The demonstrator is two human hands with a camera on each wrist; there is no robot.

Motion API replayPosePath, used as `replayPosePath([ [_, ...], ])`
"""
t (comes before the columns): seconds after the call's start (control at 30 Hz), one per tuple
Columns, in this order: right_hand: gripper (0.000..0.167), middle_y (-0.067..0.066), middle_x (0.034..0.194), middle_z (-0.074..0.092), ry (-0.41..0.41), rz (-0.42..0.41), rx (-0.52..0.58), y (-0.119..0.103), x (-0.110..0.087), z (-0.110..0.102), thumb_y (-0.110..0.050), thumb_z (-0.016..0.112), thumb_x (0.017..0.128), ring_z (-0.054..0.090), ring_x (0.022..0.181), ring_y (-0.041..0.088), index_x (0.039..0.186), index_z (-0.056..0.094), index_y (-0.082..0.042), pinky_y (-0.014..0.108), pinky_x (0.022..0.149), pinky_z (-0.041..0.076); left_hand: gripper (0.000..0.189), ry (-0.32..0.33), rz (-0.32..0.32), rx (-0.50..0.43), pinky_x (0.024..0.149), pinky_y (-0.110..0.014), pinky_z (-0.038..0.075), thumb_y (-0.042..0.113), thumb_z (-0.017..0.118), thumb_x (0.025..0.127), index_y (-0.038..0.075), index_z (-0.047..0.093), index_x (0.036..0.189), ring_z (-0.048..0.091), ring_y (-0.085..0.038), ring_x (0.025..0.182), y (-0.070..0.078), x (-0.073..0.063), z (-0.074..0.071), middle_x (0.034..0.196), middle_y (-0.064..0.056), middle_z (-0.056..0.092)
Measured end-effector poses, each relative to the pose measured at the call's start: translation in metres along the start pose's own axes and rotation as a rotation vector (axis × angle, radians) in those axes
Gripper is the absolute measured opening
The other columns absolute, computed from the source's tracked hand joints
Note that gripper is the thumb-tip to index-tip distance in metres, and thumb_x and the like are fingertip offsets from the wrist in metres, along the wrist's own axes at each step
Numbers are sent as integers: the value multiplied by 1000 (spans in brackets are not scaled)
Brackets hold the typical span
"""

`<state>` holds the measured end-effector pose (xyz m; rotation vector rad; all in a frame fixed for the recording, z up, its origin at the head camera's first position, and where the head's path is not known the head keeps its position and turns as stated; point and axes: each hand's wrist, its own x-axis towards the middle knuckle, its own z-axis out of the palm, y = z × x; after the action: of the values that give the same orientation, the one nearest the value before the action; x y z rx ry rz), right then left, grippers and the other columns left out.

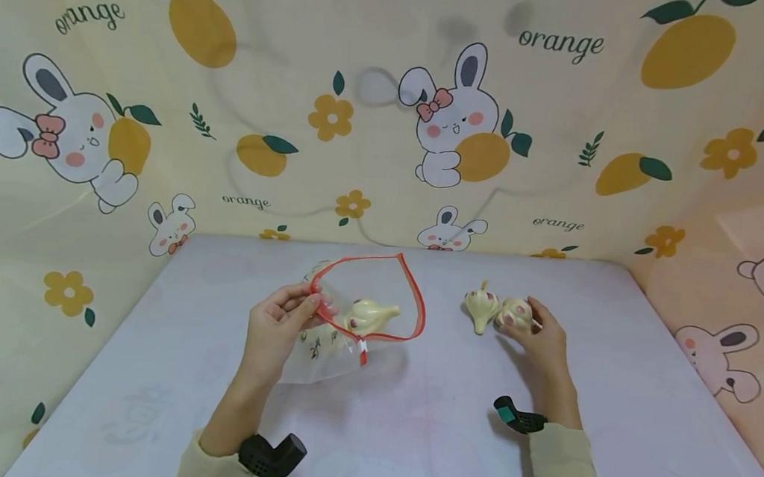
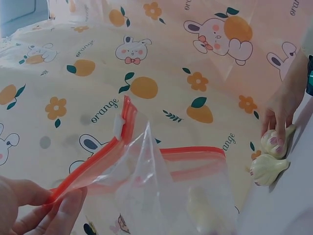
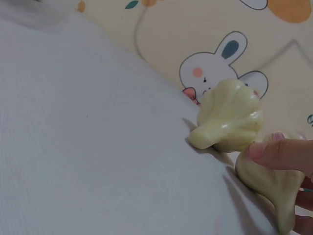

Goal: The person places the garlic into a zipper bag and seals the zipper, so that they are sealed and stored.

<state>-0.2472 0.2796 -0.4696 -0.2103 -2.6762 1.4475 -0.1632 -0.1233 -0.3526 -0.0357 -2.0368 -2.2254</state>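
My left hand pinches the red rim of a clear zip bag between thumb and fingers. The bag's mouth gapes wide, and a white zip slider sits on its red edge. Inside the bag lies one garlic bulb. On the right, my right hand holds a second garlic bulb, thumb on one side and fingers on the other, low at the table. A third garlic bulb rests right beside that one, on its left.
The white table carries these things. A cloth printed with rabbits and oranges rises behind it and at both sides. Black cameras are strapped to both wrists, the left camera standing out over the table.
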Motion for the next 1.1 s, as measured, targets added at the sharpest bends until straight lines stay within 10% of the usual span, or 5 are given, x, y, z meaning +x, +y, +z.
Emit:
replayPosePath([
  [1.1,79,31,151,33,46,15,-2,-6,-2,0,-15,69,89,38,138,46,151,22,2,52,116,37,27,-10,15,-26,77,-16,59,2,56,95,-12,54,118,71,-1,79,-1,0,3,81,16,71],
])
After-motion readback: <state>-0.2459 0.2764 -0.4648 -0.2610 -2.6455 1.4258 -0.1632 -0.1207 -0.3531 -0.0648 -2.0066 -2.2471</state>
